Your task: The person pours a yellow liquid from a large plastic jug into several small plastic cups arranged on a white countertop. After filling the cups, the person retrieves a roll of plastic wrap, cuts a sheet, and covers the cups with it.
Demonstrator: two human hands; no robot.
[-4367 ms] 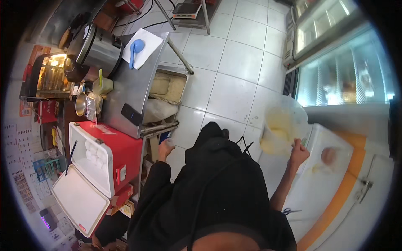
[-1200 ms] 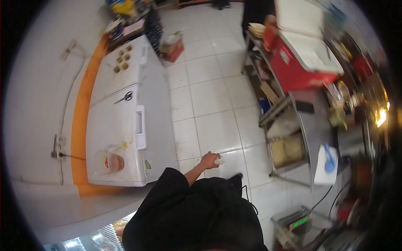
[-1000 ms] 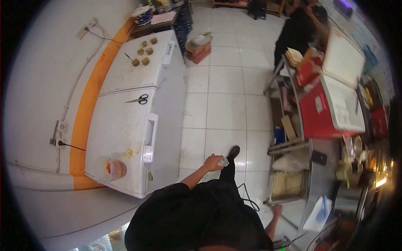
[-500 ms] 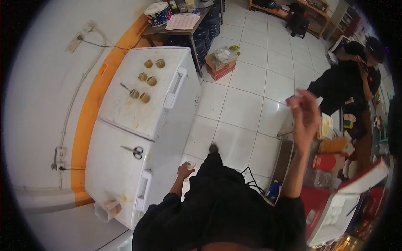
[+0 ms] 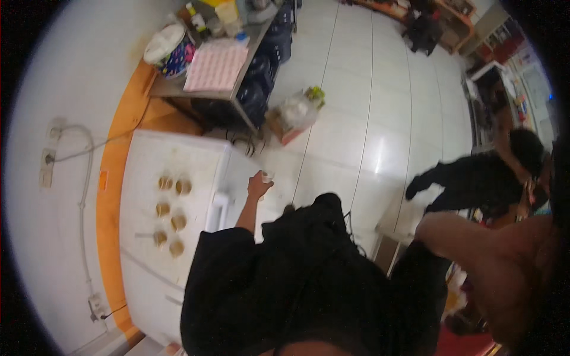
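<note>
My left hand point(image 5: 257, 186) is closed round a small pale cup point(image 5: 268, 177), held low beside the white chest freezer point(image 5: 196, 163). On the freezer lid stand several small cups point(image 5: 178, 222) with greenish-brown contents. A thin utensil point(image 5: 144, 235) sticks out of one of them. My right forearm point(image 5: 475, 246) is bent up close to the camera at the right, large and blurred. The right hand itself passes out of sight toward the dark rim, so its fingers do not show.
Beyond the freezer is a metal table point(image 5: 237, 101) with a pink checked cloth point(image 5: 217, 64) and a patterned container point(image 5: 169, 53). A carton point(image 5: 291, 121) with plastic bags sits on the tiled floor. Another person in black point(image 5: 475, 175) is at the right.
I have moved forward along the freezer, so the table and carton look nearer. My left hand still holds the cup. My right arm has swung from ahead up toward the camera.
</note>
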